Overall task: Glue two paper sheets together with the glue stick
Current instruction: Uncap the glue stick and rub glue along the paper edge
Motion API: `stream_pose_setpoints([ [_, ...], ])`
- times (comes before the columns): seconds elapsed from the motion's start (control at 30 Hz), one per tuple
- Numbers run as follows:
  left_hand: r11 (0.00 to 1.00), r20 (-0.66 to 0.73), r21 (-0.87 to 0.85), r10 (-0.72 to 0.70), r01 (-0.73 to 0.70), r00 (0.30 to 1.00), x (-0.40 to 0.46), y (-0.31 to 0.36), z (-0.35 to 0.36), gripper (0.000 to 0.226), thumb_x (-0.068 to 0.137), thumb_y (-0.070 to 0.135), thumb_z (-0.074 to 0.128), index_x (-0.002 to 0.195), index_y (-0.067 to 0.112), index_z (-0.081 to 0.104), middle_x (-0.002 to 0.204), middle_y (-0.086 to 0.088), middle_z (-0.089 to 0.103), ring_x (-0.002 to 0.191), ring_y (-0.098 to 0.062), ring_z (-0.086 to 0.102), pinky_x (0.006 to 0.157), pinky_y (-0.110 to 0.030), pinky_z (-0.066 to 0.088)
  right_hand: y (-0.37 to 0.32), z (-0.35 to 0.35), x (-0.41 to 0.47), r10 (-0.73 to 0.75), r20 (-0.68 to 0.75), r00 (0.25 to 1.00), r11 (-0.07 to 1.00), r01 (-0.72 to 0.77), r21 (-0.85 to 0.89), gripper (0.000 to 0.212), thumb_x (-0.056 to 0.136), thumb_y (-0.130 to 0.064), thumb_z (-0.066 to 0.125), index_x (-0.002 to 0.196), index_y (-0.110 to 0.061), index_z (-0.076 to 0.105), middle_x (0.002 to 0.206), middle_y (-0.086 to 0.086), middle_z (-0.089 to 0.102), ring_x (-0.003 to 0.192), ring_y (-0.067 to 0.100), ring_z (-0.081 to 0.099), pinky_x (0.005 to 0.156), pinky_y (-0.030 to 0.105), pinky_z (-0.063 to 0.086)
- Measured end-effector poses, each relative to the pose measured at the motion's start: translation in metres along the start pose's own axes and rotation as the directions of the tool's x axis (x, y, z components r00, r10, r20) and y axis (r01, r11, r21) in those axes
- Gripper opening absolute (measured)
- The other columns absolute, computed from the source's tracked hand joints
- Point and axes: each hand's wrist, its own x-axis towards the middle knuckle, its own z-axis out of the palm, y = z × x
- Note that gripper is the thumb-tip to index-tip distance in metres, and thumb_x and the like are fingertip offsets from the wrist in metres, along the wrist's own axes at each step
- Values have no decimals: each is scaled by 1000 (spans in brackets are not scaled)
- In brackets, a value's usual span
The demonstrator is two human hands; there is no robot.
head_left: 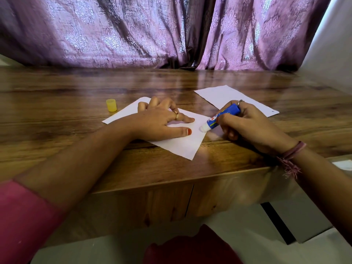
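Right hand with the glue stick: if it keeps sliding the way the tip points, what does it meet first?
The right hand aims the glue stick leftward across the near sheet. First in that line is probably the left hand, its thumb lying flat on the paper beside the tip.

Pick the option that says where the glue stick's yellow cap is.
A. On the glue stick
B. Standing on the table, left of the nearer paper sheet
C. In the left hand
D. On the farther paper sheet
B: the yellow cap stands on the wooden table just left of the nearer paper sheet, while the right hand holds the uncapped glue stick.
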Motion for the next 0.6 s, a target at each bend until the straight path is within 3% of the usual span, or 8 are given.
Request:
stream_pose_setpoints([
  [0.1, 1000, -26, 20, 9, -8, 1000, 0, -1, 0, 57, 75, 79, 28, 129, 63, 37, 126, 10, 36, 117, -13, 21, 93, -36, 13, 1, -6, 5, 118, 31, 992, 953, -122, 277, 21, 86, -5, 54, 68, -15, 57, 52, 1, 54, 44, 11, 44, 41, 18, 38],
  [0.2, 999, -57, 23, 32, -31, 998, 0, -2, 0, 53, 80, 76, 32, 130, 61, 37, 126, 9, 37, 112, -8, 18, 91, -37, 14, 2, -15, 8, 176, 86, 981, 894, -196, 404, 22, 88, -6, 51, 70, -17, 58, 60, 4, 63, 50, 10, 55, 45, 18, 46],
  [0.37, 998, -102, -35, 47, -51, 994, -2, -1, 0, 56, 74, 74, 33, 126, 56, 47, 125, 12, 40, 110, -6, 19, 87, -33, 12, 4, -29, 14, 203, 120, 972, 803, -235, 547, 14, 86, -6, 52, 97, -7, 61, 85, 11, 75, 70, 12, 71, 49, 17, 52],
  [0.5, 996, -211, -88, 8, -27, 977, -5, -7, -9, 47, 75, 71, 36, 114, 53, 54, 122, 11, 42, 112, -10, 25, 85, -35, 13, 2, -38, 28, 159, 187, 969, 835, -233, 498, 31, 76, -19, 62, 106, -12, 63, 108, 6, 73, 86, 9, 70, 57, 15, 52],
  [0.6, 999, -295, -31, -36, 29, 955, -9, -21, -20, 39, 77, 66, 44, 106, 44, 60, 115, 7, 46, 118, -21, 33, 89, -42, 22, -1, -41, 45, 125, 179, 976, 919, -182, 350, 26, 84, -24, 58, 110, -20, 62, 115, -4, 71, 88, 1, 65, 60, 16, 40],
])
